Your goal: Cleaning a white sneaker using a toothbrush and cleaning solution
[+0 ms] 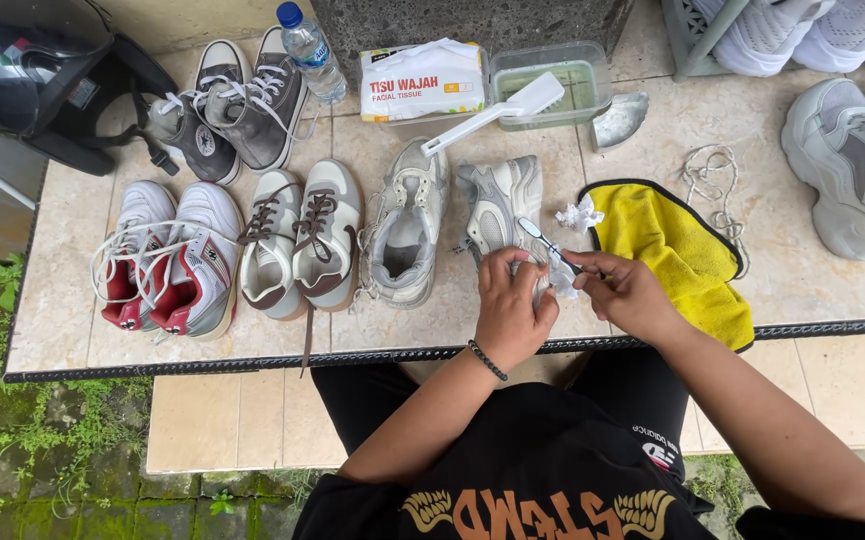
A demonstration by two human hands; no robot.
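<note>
Both hands work at the near edge of the tiled desk (pixel 73 300): the left hand (pixel 509 305) has its fingers closed around a wad of white tissue (pixel 561 280), while the right hand (pixel 625 292) pinches a small toothbrush (pixel 550 243) against it. Just beyond stands a grey sneaker (pixel 498 205), with a yellow cloth (pixel 678 250) to the right.

A small toothbrush (pixel 545 243) with a clear, pale handle lies slanted just right of the frame's centre, its head pointing to the upper left. Under it is a bit of white tissue (pixel 560 280), crumpled and partly hidden. Both sit over the near toe of a grey-and-white sneaker (pixel 501 205) lying upright on the tiled tabletop, toe toward the bottom edge.
</note>
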